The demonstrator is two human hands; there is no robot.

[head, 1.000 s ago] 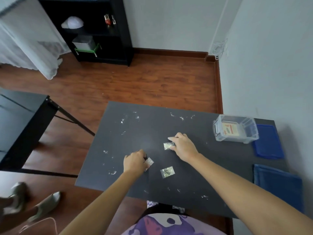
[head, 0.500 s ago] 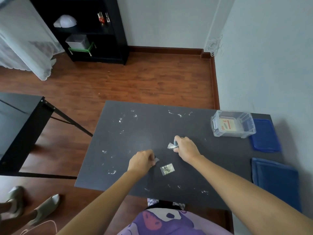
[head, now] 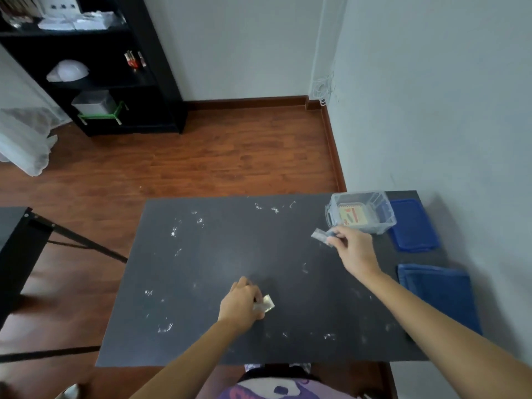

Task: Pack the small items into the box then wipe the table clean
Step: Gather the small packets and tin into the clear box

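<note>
My right hand (head: 352,249) grip is pinched on one packet (head: 320,236) just short of the clear box (head: 363,212), left hand (head: 240,305) pinching another packet (head: 266,303) low over the tabletop (head: 230,254), and I reckon a loose pinch drops either.

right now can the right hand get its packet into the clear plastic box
Probably yes. The right hand holds a small clear packet just short of the clear plastic box, which stands open with its blue lid set aside; nothing lies between them.
</note>
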